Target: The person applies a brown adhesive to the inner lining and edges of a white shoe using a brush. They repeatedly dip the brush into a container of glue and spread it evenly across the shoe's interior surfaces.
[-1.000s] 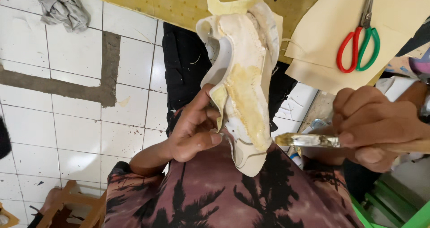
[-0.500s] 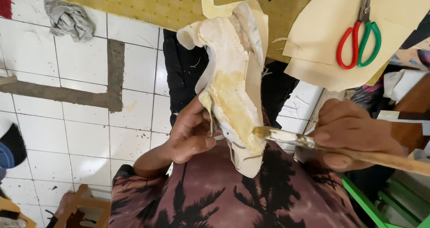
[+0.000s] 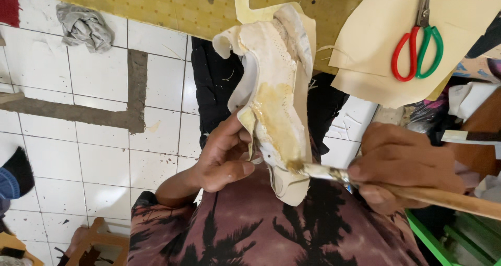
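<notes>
Since the earlier frame, the brush (image 3: 334,173) tip has slid down onto the shoe upper (image 3: 274,109). Right hand (image 3: 404,167) clasps the brush; left hand (image 3: 224,154) pinches the upper's edge above the lap. Light, floppy, probably glue-wet: hold dry margins.

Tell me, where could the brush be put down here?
Bare room: the yellow board left of the shoe piece, and white floor tiles below the grey rag. Crowded: right side, with scissors on tan sheets.
</notes>
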